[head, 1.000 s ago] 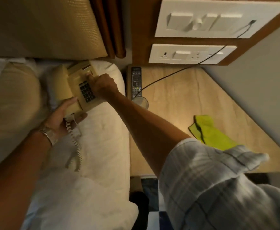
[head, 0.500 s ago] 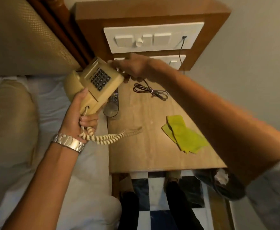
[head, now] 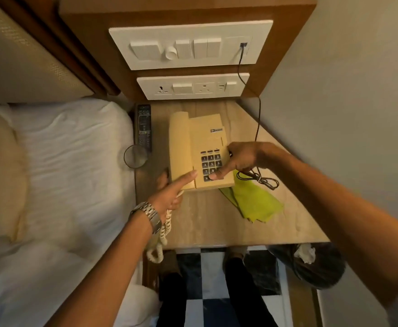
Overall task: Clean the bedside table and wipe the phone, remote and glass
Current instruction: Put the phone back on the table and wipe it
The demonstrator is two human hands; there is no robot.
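"Cream plastic, that phone (head: 193,147); where is it, exactly?"

"On the bedside table (head: 216,227), about the middle, keypad facing up; its near right corner lies over the yellow-green cloth (head: 254,204); whether its full weight is down I cannot tell."

"And the hands?"

"Both are on it; the left hand (head: 169,197) pinches the near left corner, forefinger laid along the handset, thumb at the side; the right hand (head: 240,159) curls round the right edge with its thumb pressed on the keys. I judge a grip at opposite sides lets the body be squared up without the handset slipping off."

"The coiled cord (head: 163,230)?"

"It hangs from under the left hand and over the table's front edge, so it is out of the way of the top."

"What of the other things?"

"The remote (head: 143,126) lies along the left edge at the back; the glass (head: 135,156) stands just in front of it, touching or nearly so; probably parked there to leave the middle free. A black cable (head: 258,119) runs down from the wall plate to a bundle beside the cloth."

"The risk?"

"The cloth is partly pinned under the phone; it will likely need freeing before wiping."
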